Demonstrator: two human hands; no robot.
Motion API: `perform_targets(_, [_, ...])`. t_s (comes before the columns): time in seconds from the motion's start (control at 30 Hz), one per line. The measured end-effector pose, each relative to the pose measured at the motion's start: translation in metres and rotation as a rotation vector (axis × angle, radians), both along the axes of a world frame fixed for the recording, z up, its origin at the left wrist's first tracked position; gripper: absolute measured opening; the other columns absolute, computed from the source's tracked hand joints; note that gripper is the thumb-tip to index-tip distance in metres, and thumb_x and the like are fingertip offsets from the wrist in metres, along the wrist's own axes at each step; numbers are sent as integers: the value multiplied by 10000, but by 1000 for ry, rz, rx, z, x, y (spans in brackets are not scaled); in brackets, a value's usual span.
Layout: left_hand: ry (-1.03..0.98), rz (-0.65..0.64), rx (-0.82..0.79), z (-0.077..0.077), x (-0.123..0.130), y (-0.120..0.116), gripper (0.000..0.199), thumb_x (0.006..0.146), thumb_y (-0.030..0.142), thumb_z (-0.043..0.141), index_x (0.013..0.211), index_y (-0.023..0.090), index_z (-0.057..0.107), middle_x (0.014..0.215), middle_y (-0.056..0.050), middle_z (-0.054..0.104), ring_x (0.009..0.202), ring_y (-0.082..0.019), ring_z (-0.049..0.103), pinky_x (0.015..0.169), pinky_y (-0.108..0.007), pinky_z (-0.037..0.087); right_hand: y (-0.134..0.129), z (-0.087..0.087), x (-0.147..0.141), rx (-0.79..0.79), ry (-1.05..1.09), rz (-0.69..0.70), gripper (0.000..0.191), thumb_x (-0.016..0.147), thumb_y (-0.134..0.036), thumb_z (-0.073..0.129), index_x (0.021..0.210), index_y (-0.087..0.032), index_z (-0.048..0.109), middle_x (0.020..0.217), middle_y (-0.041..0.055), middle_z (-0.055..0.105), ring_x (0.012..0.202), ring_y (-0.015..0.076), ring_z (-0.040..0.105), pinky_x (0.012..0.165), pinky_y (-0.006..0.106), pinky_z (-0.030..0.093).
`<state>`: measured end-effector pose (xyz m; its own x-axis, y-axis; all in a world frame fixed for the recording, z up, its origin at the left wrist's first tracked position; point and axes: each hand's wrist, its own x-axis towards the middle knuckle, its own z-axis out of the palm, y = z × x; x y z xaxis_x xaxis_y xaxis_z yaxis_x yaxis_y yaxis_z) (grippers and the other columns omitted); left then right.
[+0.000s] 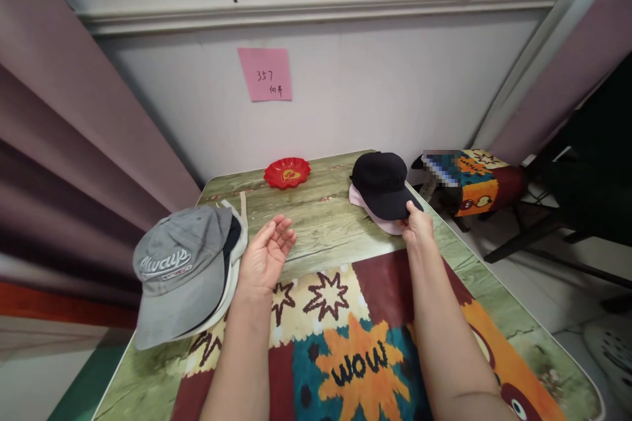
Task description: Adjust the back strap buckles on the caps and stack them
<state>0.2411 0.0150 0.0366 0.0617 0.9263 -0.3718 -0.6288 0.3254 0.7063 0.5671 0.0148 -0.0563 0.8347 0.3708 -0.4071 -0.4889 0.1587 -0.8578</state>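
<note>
A black cap (380,177) lies on top of a pink cap (382,222) at the right side of the table. My right hand (417,220) pinches the black cap's brim at its front edge. At the left, a grey cap (182,263) with white lettering rests over a dark cap and a whitish one, partly hidden beneath it. Beside that stack, my left hand (269,253) is held palm up with its fingers apart and nothing in it.
A red scalloped dish (287,173) sits at the table's back edge. A patterned cloth (336,296) covers the front of the wooden-look table (316,217). A pink note (265,74) is on the wall. To the right stands a cloth-covered stool (476,187).
</note>
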Motion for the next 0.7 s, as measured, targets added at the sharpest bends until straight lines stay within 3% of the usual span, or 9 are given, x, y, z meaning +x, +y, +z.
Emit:
perform_targets(0.23, [18,27,0,2,0,-1,221,970,87,484,938,104,701,775,-49,751,600,-109,691,642,-249,612,6,-4,7,-44,-126,-16,229,880,-294,609,1054,-153,656,1006,64,737,876,181,721,716,319,640])
perform_targets(0.43, [15,17,-14,3,0,-2,217,969,82,486,938,104,699,758,-41,743,588,-103,681,624,-240,604,-3,-2,20,-227,-344,-48,406,787,-235,626,1180,-138,647,1141,95,711,1131,253,660,1018,427,536])
perform_targets(0.57, [8,10,-24,2,1,-2,226,977,82,476,939,103,698,754,-37,740,584,-105,678,617,-242,598,-11,0,19,-389,-462,-97,702,723,-126,598,1419,-154,508,1403,165,566,1355,322,518,1187,508,344])
perform_targets(0.7, [10,15,-30,0,1,-1,224,974,79,477,938,102,697,757,-38,740,590,-109,680,622,-246,593,-14,6,11,-461,-558,-111,748,734,-102,558,1471,-177,451,1596,194,322,1442,326,425,1216,507,295])
